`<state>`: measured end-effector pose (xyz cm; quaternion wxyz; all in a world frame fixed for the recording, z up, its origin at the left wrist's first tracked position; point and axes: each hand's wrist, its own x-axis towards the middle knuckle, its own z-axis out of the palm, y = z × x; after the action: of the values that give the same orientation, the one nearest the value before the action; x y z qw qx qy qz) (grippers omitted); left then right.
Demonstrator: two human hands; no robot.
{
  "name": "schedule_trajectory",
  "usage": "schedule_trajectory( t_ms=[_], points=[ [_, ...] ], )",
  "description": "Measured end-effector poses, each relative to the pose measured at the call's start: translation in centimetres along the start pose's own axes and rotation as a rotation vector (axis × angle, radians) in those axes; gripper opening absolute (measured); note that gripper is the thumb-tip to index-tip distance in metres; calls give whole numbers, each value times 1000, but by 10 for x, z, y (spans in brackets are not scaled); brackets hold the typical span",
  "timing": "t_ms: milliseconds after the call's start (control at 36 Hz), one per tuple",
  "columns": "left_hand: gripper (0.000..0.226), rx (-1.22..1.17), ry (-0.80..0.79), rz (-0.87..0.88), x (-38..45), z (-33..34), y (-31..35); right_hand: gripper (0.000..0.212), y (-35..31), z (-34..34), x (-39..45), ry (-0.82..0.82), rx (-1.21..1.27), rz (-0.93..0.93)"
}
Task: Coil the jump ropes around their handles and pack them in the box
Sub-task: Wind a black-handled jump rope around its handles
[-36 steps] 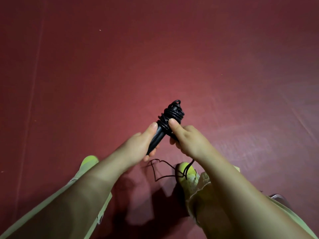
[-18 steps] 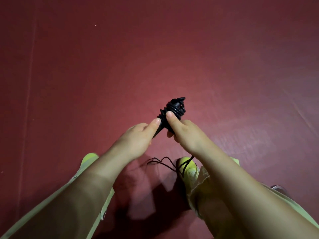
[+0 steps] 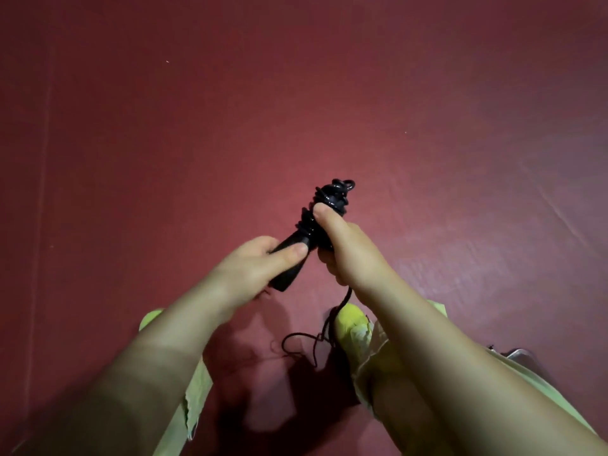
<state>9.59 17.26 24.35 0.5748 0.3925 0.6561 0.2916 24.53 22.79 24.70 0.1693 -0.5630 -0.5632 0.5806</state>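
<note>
Filling nearly the whole head view, a dark red floor (image 3: 230, 110) is lying under everything, with a faint seam running down its left side. Two bare forearms are reaching in from the bottom edge, over pale green trouser legs (image 3: 194, 403), and two yellow-green shoes are showing beneath them: the right shoe (image 3: 350, 320) plainly, the left shoe (image 3: 149, 319) only as a toe peeking out past the left arm. Left hand (image 3: 253, 268) is gripping the lower, bare end of the black handles (image 3: 289, 261), thumb lying along the top and fingers curled beneath; the butt end is sticking out below the hand, toward the body. Right hand (image 3: 342, 248) is clasping the upper part of the bundle, thumb pressing on the wound turns, remaining fingers wrapped around behind and mostly hidden. Bundle is being held tilted, pointing up and to the right, well above the floor. Coil (image 3: 332, 199) of black cord is sitting tight around the upper half of the handles, with a small loop poking out at the very top. Loose rope (image 3: 342, 301) is hanging from under the right hand, passing just beside the right shoe and trailing in thin loops on the floor between the feet.
</note>
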Motion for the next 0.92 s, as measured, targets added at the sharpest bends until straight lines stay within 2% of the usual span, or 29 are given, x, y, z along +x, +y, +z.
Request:
schedule_trajectory(
  t_ms=[56, 111, 194, 250, 278, 333, 389, 472, 528, 611, 750, 833, 917],
  points=[
    [56, -315, -164, -114, -6, 0, 3, 46, -3, -4, -1, 10, 96, -20],
    [74, -576, -338, -195, -11, 1, 8, 41, -7, -9, -3, -43, 263, -14],
    [92, -777, -499, -234, -17, 9, 10, 47, -8, -11, -4, -149, 386, -77],
    [92, -826, -559, -247, -18, 16, 5, 60, -7, -11, -4, -165, 371, -118],
    [89, -890, -624, -257, -16, 18, 3, 59, -6, -13, -3, -175, 345, -139],
    [82, -1082, -819, -245, -12, 20, -2, 53, -5, -15, -4, -223, 278, -172],
    [79, -1186, -953, -221, -6, 18, -6, 60, -4, -18, -3, -246, 202, -183],
    [71, -1181, -1012, -218, -1, 15, -10, 73, -2, -19, -1, -245, 160, -188],
    [68, -1109, -957, -252, -2, 12, -4, 80, -3, -20, -1, -237, 150, -191],
    [66, -901, -668, -307, -4, 11, 6, 94, -3, -20, 0, -198, 84, -144],
    [66, -637, -437, -339, -2, 13, 6, 79, 1, -17, 1, -70, -78, 56],
    [64, -426, -284, -269, 0, 17, 1, 79, 2, -14, 0, -49, -125, 114],
    [58, -318, -153, -178, -1, 20, 0, 77, -1, -14, -1, -40, -119, 150]
  ],
)
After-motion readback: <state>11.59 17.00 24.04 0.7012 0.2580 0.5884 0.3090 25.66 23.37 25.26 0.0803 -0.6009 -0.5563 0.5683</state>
